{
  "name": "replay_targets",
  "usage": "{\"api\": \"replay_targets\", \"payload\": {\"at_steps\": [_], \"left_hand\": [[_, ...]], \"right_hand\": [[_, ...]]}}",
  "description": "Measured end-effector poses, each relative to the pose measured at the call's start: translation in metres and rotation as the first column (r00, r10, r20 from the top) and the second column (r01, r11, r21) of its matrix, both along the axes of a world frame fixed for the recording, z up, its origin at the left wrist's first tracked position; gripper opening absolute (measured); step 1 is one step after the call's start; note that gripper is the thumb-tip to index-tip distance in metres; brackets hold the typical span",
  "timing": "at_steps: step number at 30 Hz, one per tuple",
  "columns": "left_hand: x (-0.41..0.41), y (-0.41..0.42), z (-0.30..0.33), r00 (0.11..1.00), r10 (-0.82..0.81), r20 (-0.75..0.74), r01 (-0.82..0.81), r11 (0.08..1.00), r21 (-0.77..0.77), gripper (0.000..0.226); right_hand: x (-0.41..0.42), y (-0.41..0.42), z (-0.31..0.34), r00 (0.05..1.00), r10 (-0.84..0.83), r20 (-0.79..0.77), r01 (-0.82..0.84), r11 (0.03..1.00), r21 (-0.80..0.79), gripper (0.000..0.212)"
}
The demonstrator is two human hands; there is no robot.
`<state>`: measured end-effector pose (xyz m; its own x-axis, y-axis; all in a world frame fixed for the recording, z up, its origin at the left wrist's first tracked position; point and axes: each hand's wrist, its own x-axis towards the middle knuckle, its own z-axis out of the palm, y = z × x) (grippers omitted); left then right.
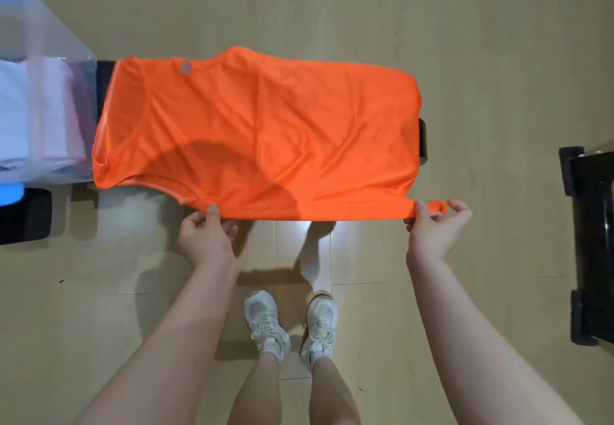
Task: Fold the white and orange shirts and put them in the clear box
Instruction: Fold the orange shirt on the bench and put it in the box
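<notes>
The orange shirt [259,132] lies spread across a dark low surface, its collar end to the left and its hem to the right. My left hand [206,235] pinches the shirt's near edge at the left. My right hand [435,225] pinches the same near edge at the right corner, and the edge is stretched taut between them. The clear box [50,119] stands at the far left, touching the shirt's left end. Folded white and pale pink cloth [20,109] shows through its wall.
A black stand [588,242] sits on the wooden floor at the right. A dark block [23,218] and a blue part [10,192] lie below the box at the left. My feet in white shoes [289,321] stand on the floor below the shirt.
</notes>
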<state>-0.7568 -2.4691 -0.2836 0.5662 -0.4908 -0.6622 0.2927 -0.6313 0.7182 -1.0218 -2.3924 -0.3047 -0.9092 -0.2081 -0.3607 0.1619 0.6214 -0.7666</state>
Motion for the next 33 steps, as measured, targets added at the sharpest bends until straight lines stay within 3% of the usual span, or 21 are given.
{"api": "replay_targets", "payload": {"at_steps": [3,5,7,10,14,18,20,22,23,25,27,30,32,33], "left_hand": [[0.005,-0.028,0.008,0.998,-0.043,0.041,0.043,0.999,0.006,0.024],[0.006,-0.051,0.01,0.997,-0.067,0.046,0.066,0.998,0.007,0.023],[0.004,-0.075,0.006,0.993,-0.096,0.062,0.095,0.995,0.015,0.022],[0.001,-0.109,-0.013,0.983,-0.136,0.126,0.13,0.99,0.047,0.012],[-0.008,-0.144,-0.043,0.972,-0.134,0.192,0.122,0.99,0.073,0.004],[-0.02,-0.165,-0.062,0.962,-0.141,0.235,0.129,0.989,0.068,0.016],[-0.026,-0.166,-0.067,0.925,-0.211,0.317,0.181,0.976,0.121,0.008],[-0.032,-0.16,-0.065,0.805,-0.385,0.451,0.336,0.923,0.189,0.022],[-0.038,-0.154,-0.063,0.703,-0.489,0.517,0.458,0.867,0.197,0.026],[-0.053,-0.14,-0.06,0.433,-0.662,0.612,0.712,0.667,0.218,0.021],[-0.07,-0.124,-0.061,0.168,-0.78,0.602,0.886,0.388,0.255,0.016],[-0.095,-0.099,-0.066,-0.15,-0.838,0.524,0.958,0.008,0.287,0.032],[-0.107,-0.087,-0.071,-0.312,-0.79,0.527,0.932,-0.147,0.332,0.043],[-0.111,-0.084,-0.075,-0.361,-0.763,0.537,0.916,-0.18,0.359,0.045]], "right_hand": [[-0.008,-0.023,0.007,0.969,0.247,-0.031,-0.242,0.964,0.105,0.003],[-0.017,-0.044,0.01,0.934,0.358,0.016,-0.355,0.918,0.175,0.014],[-0.025,-0.069,0.011,0.891,0.444,0.091,-0.453,0.872,0.183,0.012],[-0.04,-0.107,0.001,0.763,0.643,0.062,-0.628,0.717,0.303,0.014],[-0.063,-0.149,-0.022,0.628,0.777,-0.042,-0.676,0.572,0.465,0.016],[-0.076,-0.164,-0.04,0.624,0.78,0.041,-0.664,0.503,0.553,0.021],[-0.081,-0.164,-0.042,0.634,0.771,0.062,-0.675,0.511,0.532,0.022],[-0.089,-0.158,-0.042,0.645,0.763,0.049,-0.687,0.551,0.474,0.021],[-0.092,-0.153,-0.041,0.654,0.755,0.046,-0.687,0.567,0.454,0.021],[-0.101,-0.141,-0.042,0.686,0.725,0.06,-0.673,0.601,0.432,0.02],[-0.105,-0.13,-0.042,0.721,0.682,0.123,-0.673,0.648,0.357,0.021],[-0.108,-0.119,-0.039,0.77,0.58,0.265,-0.628,0.764,0.152,0.02],[-0.11,-0.112,-0.04,0.784,0.52,0.339,-0.577,0.812,0.089,0.014],[-0.112,-0.108,-0.041,0.787,0.502,0.36,-0.563,0.822,0.085,0.015]]}}
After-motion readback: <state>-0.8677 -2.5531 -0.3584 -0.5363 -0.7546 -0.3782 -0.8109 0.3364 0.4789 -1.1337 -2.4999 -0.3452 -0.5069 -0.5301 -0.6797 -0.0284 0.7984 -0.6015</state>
